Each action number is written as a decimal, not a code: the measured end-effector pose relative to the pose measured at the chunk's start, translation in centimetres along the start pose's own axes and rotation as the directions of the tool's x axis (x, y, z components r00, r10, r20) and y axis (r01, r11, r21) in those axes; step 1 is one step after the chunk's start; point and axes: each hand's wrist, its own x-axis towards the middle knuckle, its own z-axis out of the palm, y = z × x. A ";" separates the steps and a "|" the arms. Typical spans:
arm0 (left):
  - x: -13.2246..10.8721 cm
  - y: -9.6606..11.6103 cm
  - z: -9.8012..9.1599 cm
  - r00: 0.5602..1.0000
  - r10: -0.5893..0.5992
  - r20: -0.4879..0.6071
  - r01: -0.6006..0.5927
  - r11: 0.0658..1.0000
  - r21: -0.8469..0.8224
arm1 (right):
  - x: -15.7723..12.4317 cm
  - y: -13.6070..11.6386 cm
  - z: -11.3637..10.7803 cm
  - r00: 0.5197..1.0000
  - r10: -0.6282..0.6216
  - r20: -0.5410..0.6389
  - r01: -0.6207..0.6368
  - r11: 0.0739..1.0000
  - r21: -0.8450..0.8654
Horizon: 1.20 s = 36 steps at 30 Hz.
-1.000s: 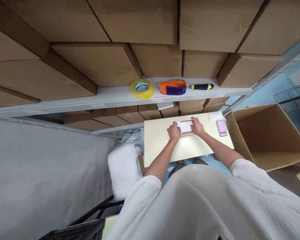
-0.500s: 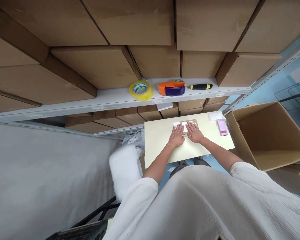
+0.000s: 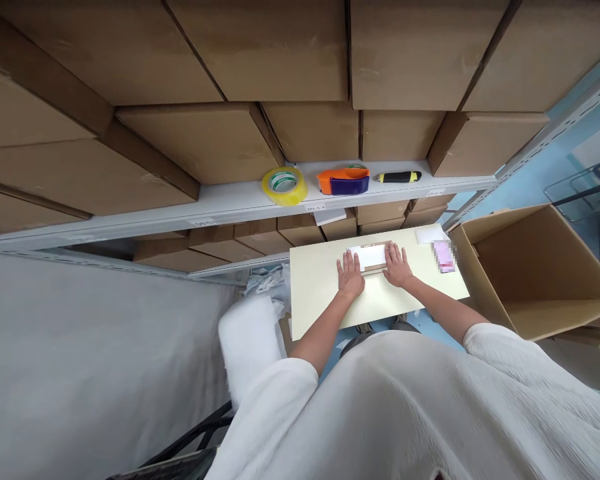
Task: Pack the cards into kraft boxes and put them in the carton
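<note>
A small flat cardboard box (image 3: 374,270) lies on the pale yellow tabletop (image 3: 313,287), with a white label (image 3: 371,257) across its upper face. My left hand (image 3: 351,275) rests flat on the box's left end, fingers stretched out and spread. On the right end my right hand (image 3: 398,265) lies with its fingers extended too, pressing over the label's edge. Most of the label shows between the two hands. To the right of my right hand, a pink item (image 3: 445,256), blurred out, lies beside a white foam-like sheet (image 3: 430,233).
On the shelf (image 3: 230,195) ahead sit a yellow tape roll (image 3: 285,185), an orange and blue tape dispenser (image 3: 343,181) and a utility knife (image 3: 399,177). Cardboard boxes (image 3: 310,130) fill the rack. A large open carton (image 3: 530,267) stands right; white wrapping (image 3: 250,343) lies left.
My hands have slid apart, from the label's middle out towards the two ends of the box, baring more of the label. The view has shifted slightly.
</note>
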 end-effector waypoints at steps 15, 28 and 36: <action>1.8 -0.5 -6.1 0.978 -0.019 0.206 -0.002 0.995 0.100 | 1.5 -0.6 -4.5 0.955 0.029 0.297 -0.029 1.000 -0.003; 2.3 3.8 -10.0 0.976 0.183 0.120 -0.190 0.981 0.049 | -3.8 1.9 -9.5 0.998 0.041 0.054 -0.048 0.992 0.118; 4.7 13.3 -10.0 0.925 0.381 0.006 -0.381 0.925 -0.005 | -10.4 8.6 -12.8 0.963 0.135 -0.233 -0.085 0.974 0.211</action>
